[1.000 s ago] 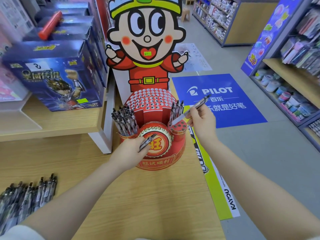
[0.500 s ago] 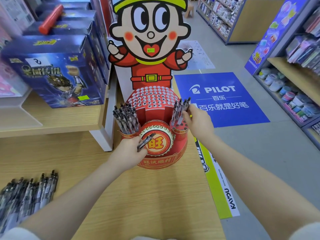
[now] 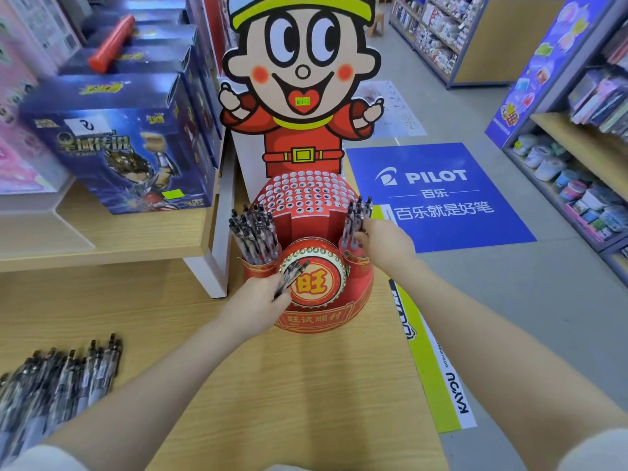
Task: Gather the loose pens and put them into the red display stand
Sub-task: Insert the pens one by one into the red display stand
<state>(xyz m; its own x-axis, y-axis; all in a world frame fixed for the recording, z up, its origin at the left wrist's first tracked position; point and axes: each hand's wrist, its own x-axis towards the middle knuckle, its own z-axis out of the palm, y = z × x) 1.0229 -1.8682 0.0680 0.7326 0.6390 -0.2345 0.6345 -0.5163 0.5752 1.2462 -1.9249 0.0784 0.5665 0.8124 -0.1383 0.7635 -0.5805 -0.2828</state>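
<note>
The job looks partly done. The red stand [image 3: 311, 266] sits at the counter's [image 3: 289, 385] far edge, near its right side, and both front cups already hold pens: a full cluster in the left cup [image 3: 253, 234], roughly a dozen or more, too packed to count exactly, and a thinner cluster in the right cup [image 3: 355, 220], about six to eight. The domed top behind them, dotted with holes, has no pens in it. The right hand [image 3: 382, 243] is at the right cup with fingers curled against the pens there; whether it is pinching one or just letting go, I cannot tell. The left hand [image 3: 258, 302] waits in front of the stand's round badge, gripping a small bunch [image 3: 292, 273] of two or three pens, tips angled up and right. A large loose pile [image 3: 57, 379] lies at the counter's left edge, blurred, well over a dozen. So I judge that most of the work is left: the held bunch next, then the pile. One stand, two hands, three filled groups of pens plus the pile.
</note>
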